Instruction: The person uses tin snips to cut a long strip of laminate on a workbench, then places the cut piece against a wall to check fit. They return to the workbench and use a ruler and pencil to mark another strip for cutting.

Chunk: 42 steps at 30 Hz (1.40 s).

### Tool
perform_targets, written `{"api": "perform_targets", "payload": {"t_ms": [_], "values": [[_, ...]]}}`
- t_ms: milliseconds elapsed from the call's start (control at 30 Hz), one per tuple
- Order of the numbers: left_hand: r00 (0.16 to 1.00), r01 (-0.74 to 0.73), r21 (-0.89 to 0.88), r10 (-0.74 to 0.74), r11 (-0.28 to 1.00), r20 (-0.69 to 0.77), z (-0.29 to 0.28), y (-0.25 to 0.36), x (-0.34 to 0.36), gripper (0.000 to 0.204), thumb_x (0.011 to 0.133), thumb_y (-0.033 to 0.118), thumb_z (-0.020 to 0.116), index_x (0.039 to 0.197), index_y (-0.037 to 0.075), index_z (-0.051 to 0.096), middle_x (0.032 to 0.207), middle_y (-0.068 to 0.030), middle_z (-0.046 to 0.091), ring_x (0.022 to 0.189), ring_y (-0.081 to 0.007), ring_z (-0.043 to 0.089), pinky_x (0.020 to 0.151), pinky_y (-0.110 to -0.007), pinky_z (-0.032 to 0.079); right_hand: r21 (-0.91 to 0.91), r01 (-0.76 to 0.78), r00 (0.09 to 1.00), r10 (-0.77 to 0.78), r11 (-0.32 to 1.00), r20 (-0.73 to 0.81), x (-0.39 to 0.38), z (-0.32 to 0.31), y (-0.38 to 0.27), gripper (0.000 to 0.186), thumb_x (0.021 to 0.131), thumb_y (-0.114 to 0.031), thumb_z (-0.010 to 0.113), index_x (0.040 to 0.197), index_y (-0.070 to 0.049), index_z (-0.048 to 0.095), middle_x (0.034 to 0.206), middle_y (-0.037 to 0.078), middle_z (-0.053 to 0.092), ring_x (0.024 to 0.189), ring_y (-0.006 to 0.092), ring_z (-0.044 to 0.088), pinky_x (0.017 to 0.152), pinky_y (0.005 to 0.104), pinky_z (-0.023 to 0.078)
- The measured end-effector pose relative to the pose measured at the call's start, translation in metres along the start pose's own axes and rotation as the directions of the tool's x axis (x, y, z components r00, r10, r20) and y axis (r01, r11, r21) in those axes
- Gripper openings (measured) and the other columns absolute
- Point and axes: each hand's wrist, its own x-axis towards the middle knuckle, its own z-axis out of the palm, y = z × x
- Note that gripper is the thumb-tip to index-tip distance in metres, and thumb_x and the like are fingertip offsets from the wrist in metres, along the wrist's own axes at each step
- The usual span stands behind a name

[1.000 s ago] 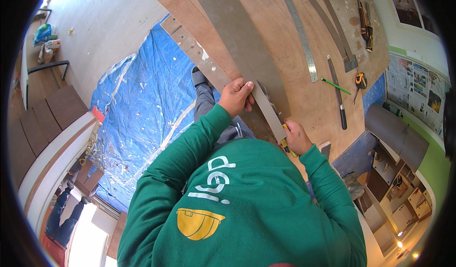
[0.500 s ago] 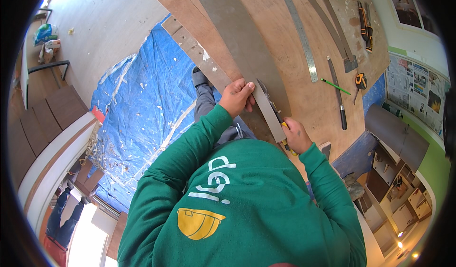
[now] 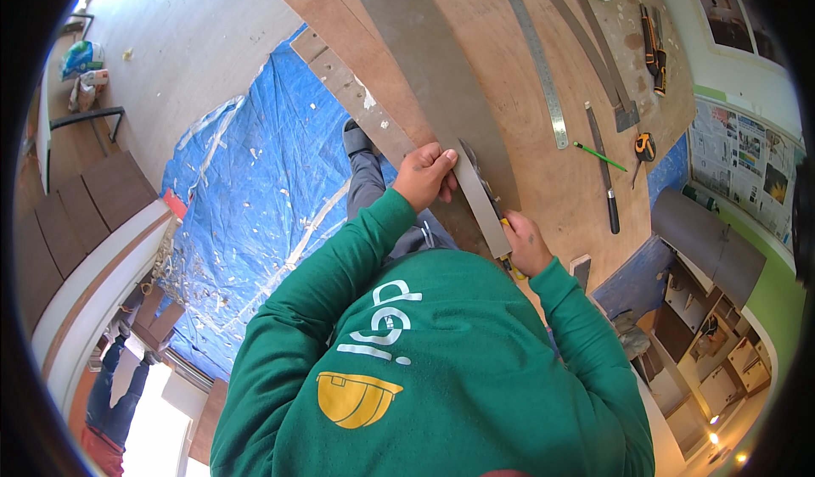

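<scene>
My left hand (image 3: 427, 175) is closed, thumb and fingers pinching the far end of a narrow grey-beige strip (image 3: 484, 209). My right hand (image 3: 528, 244) wraps round the yellow handles (image 3: 513, 267) of what looks like a pair of snips. Their dark metal head (image 3: 470, 156) shows beside the strip's far right edge. Part of the snips is hidden by the strip and my fingers, so I cannot see whether the blades touch it. Under both hands, a long grey-brown strip (image 3: 416, 48) runs along the wooden board (image 3: 543, 193).
To the right on the board lie a steel ruler (image 3: 536, 61), a long dark tool with a black handle (image 3: 604, 167), a green pencil (image 3: 599, 156), a yellow-black screwdriver (image 3: 645, 148) and utility knives (image 3: 654, 48). A blue tarp (image 3: 263, 188) covers floor at left. Another person's legs (image 3: 110, 388) show lower left.
My right hand has shifted slightly on the snips, covering more of the yellow handle. The left hand and strip are almost unmoved. The person at lower left has changed position.
</scene>
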Motion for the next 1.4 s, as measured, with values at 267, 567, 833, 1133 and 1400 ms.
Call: {"api": "perform_targets", "payload": {"t_ms": [267, 567, 833, 1133, 1400], "values": [[1.0, -0.003, -0.013, 0.004, 1.0, 0.009, 0.0, 0.0, 0.0, 0.033, 0.11, 0.033, 0.056, 0.097, 0.004, 0.062, 0.072, -0.0067, 0.067, 0.052, -0.0146, 0.062, 0.048, -0.027, 0.05, 0.078, -0.171, 0.983, 0.165, 0.982, 0.075, 0.001, -0.007, -0.025, 0.025, 0.101, -0.019, 0.059, 0.103, 0.005, 0.067, 0.092, 0.024, 0.072, 0.091, 0.0392, 0.072, 0.073, 0.0436, 0.057], [0.994, 0.012, -0.032, -0.015, 0.999, -0.105, 0.009, 0.005, 0.001, 0.034, 0.11, 0.035, 0.054, 0.096, 0.005, 0.06, 0.073, -0.008, 0.066, 0.048, -0.0167, 0.061, 0.045, -0.029, 0.049, 0.038, 0.075, 0.992, -0.079, 0.996, 0.097, -0.005, -0.001, 0.011, 0.014, 0.1, -0.011, 0.059, 0.104, 0.002, 0.065, 0.077, 0.009, 0.07, 0.064, 0.0138, 0.068, 0.059, 0.0303, 0.055], [0.997, 0.023, -0.007, -0.023, 1.0, -0.077, 0.005, 0.006, 0.003, 0.033, 0.111, 0.034, 0.054, 0.096, 0.005, 0.06, 0.071, -0.0076, 0.065, 0.046, -0.0165, 0.06, 0.043, -0.029, 0.05, 0.02, 0.051, 0.997, -0.052, 0.998, 0.055, 0.005, 0.003, 0.016, 0.024, 0.1, -0.019, 0.06, 0.103, 0.004, 0.065, 0.08, 0.012, 0.07, 0.069, 0.0173, 0.069, 0.063, 0.0339, 0.054], [0.997, 0.033, -0.031, -0.035, 0.999, -0.071, 0.006, 0.007, 0.001, 0.031, 0.109, 0.033, 0.056, 0.095, 0.006, 0.059, 0.071, -0.0078, 0.065, 0.047, -0.0172, 0.059, 0.045, -0.029, 0.048, -0.005, -0.071, 0.997, 0.072, 0.997, 0.037, 0.004, -0.006, -0.013, 0.035, 0.1, -0.029, 0.061, 0.103, 0.005, 0.067, 0.092, 0.027, 0.068, 0.088, 0.0451, 0.067, 0.076, 0.0445, 0.053], [0.999, 0.029, -0.01, -0.03, 1.0, -0.046, 0.003, 0.002, 0.003, 0.032, 0.111, 0.033, 0.053, 0.098, 0.005, 0.062, 0.07, -0.0066, 0.065, 0.048, -0.0161, 0.06, 0.045, -0.028, 0.05, -0.011, -0.082, 0.996, 0.082, 0.997, 0.017, 0.009, -0.004, -0.018, 0.039, 0.101, -0.032, 0.059, 0.1, 0.006, 0.066, 0.094, 0.029, 0.067, 0.088, 0.0464, 0.066, 0.076, 0.0458, 0.052]]}}
